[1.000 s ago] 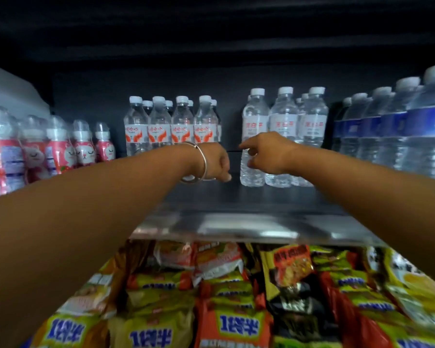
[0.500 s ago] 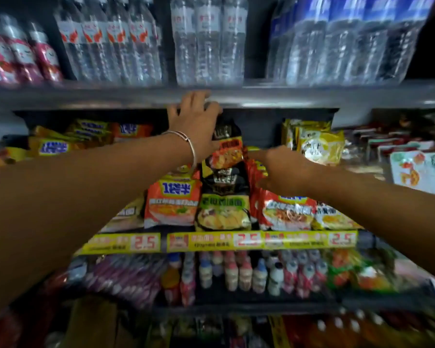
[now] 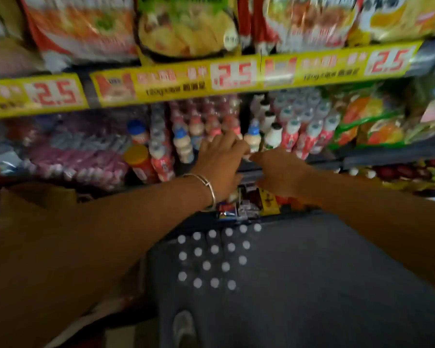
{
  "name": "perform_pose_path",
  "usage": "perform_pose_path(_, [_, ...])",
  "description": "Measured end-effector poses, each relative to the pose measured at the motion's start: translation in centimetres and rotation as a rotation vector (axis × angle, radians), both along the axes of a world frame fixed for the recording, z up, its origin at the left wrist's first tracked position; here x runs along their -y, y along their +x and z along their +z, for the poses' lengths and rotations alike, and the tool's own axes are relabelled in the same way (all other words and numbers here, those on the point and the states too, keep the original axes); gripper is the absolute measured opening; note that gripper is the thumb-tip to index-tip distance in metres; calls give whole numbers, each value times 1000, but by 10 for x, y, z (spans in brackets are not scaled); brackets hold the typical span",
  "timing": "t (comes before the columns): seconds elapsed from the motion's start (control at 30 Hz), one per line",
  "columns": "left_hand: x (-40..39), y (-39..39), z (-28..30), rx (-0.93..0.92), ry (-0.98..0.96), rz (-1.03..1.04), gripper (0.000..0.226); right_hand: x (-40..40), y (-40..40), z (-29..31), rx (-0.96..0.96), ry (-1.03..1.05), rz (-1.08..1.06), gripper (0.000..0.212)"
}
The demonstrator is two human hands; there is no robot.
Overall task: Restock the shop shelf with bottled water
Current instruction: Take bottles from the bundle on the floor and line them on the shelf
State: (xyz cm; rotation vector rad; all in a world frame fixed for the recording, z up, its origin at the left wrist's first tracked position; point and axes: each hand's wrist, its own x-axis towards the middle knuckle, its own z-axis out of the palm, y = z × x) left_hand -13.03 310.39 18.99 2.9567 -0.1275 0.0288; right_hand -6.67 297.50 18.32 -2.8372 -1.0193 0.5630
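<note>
A case of water bottles [image 3: 212, 257] stands low on the grey floor, and only its several white caps show from above. My left hand [image 3: 221, 164], with a silver bangle on the wrist, hangs in front of the drinks shelf with relaxed fingers, holding nothing. My right hand [image 3: 279, 172] is just to its right with its fingers loosely curled, also holding nothing. Both hands are above and beyond the case, well apart from the caps. The water shelf higher up is out of view.
A yellow price strip [image 3: 236, 76] marked 2.5 runs across the top under noodle packs [image 3: 186, 23]. Small drink bottles [image 3: 294, 124] fill the shelf behind my hands. A brown cardboard box [image 3: 35, 204] sits at the left, small snack packets [image 3: 246, 204] below my hands, a shoe [image 3: 183, 327] at the bottom.
The view has dropped from the water shelf down past the noodle shelf to the floor. Both hands came away from the shelf edge and lowered, and the case of bottles came into view.
</note>
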Motion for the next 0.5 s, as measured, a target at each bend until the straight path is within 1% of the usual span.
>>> perform_pose_path(0.13, [-1, -7, -126, -170, -5, 18, 43, 3, -9, -132, -111, -52, -67, 34])
perform_pose_path(0.23, [-4, -13, -219, -283, -20, 22, 46, 7, -22, -225, -210, -76, -179, 40])
perform_pose_path(0.33, [-3, -22, -306, -384, -61, 27, 48, 13, -35, -318, -324, -100, -232, 43])
perform_pose_path(0.4, [-1, -28, -357, -434, -67, 15, 47, 17, -46, -373, -397, -115, -272, 45])
perform_pose_path(0.5, [1, -35, -422, -482, -79, 6, 48, 23, -61, -444, -465, -145, -332, 55])
